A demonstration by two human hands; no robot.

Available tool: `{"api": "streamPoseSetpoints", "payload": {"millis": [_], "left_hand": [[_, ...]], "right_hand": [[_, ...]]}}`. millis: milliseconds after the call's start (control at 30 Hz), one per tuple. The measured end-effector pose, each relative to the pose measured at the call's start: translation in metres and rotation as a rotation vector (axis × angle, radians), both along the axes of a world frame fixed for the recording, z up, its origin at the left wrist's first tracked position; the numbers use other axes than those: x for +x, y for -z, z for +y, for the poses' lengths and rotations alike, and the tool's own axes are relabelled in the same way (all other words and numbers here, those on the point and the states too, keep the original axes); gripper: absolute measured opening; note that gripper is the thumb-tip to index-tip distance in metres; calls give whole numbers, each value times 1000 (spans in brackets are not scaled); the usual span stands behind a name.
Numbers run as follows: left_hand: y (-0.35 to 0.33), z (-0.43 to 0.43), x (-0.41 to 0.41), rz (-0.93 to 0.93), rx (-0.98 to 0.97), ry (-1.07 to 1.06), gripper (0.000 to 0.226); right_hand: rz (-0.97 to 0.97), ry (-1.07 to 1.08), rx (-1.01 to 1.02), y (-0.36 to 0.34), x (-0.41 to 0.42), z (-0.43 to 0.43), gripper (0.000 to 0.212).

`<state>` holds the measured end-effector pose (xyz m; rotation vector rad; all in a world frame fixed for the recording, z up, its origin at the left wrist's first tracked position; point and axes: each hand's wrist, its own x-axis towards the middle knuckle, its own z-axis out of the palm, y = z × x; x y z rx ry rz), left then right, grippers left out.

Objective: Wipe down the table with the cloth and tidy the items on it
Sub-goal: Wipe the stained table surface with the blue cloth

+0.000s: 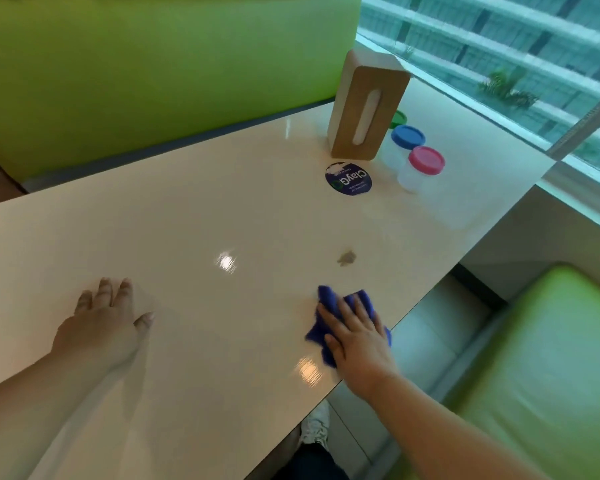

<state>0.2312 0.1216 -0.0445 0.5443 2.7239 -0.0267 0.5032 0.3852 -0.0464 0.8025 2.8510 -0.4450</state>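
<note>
My right hand (355,336), lower right of the frame, lies flat with fingers straight, pressing a crumpled blue cloth (326,299) onto the glossy cream table (187,209) near its right edge. My left hand (101,320), lower left, rests palm down on the tabletop, fingers extended, holding nothing. Above the cloth and apart from it: a small brown stain (346,258). Further up, right of centre: a round dark-blue sticker (349,179), with an upright wooden tissue box (364,105) just behind it. To the box's right stands a clear plastic jar with a pink lid (426,160), then a jar with a blue lid (407,136), then a green lid (397,118) partly hidden by the box.
</note>
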Motion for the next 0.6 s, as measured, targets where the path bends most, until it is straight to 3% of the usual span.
{"api": "streamPoseSetpoints", "payload": {"millis": [133, 300, 400, 533, 600], "left_hand": [[-2, 23, 6, 80, 58, 59, 72], [-8, 85, 21, 14, 148, 174, 69], [-13, 123, 27, -26, 187, 222, 67], [-17, 170, 29, -60, 230, 213, 65], [-17, 189, 27, -72, 238, 186, 67]], "right_hand": [[46, -191, -48, 6, 16, 5, 51], [33, 13, 45, 10, 17, 84, 59], [30, 105, 35, 11, 19, 136, 80], [-101, 117, 81, 6, 11, 192, 87], [-167, 126, 78, 3, -4, 210, 78]]}}
